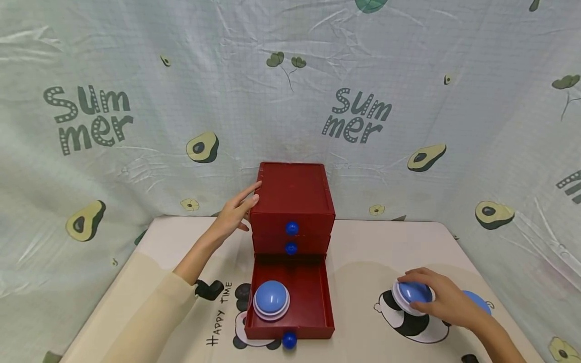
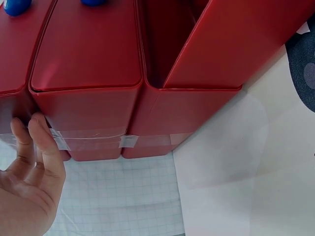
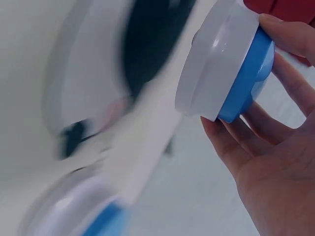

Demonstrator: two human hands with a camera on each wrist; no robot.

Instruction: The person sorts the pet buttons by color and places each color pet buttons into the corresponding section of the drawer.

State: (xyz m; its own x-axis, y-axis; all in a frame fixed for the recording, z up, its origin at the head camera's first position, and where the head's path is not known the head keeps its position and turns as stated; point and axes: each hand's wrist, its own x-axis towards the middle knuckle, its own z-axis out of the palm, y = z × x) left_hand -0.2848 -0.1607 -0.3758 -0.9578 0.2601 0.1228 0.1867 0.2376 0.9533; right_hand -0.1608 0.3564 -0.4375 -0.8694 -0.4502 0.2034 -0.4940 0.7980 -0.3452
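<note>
My right hand [image 1: 447, 297] grips a push button [image 1: 415, 292] with a domed blue top and a white base. In the right wrist view the thumb and fingers hold this button [image 3: 224, 64] around its rim, and it looks raised off the table. My left hand [image 1: 233, 214] rests its fingers, nearly straight, against the left side of a red drawer cabinet [image 1: 292, 189]. The lowest drawer [image 1: 310, 302] is pulled out, with a second blue-and-white push button [image 1: 271, 298] inside at its left. Above it, two drawers with blue knobs are closed.
Clear tape [image 2: 93, 140] runs along the cabinet's side. Another white-and-blue round button [image 3: 83, 211] shows blurred in the right wrist view's lower left. The pale table [image 1: 363, 322] bears panda prints, and a patterned cloth [image 1: 290, 121] hangs behind it.
</note>
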